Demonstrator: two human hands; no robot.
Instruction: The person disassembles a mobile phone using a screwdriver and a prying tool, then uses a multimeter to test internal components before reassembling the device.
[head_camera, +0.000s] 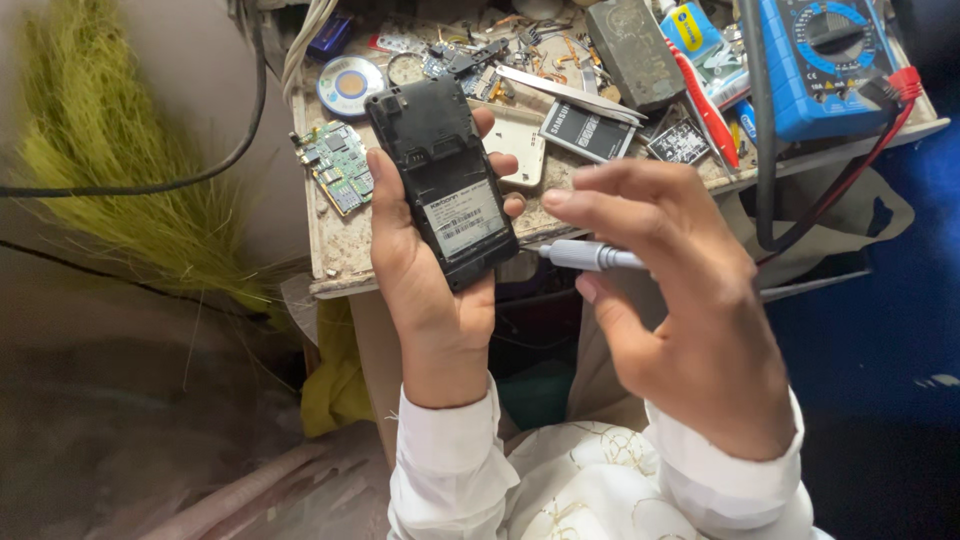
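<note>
Head view: left hand (432, 290) wraps the open-backed phone (443, 180); right hand (680, 300) pinches the screwdriver (590, 256), best kept square to the phone's edge.

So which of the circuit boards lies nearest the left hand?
The green circuit board at the table's left edge, just beside the left hand holding the phone; the darker boards lie farther back among the clutter.

The screwdriver (592, 256) tip hides behind the phone (445, 180) (label blurred).
</note>
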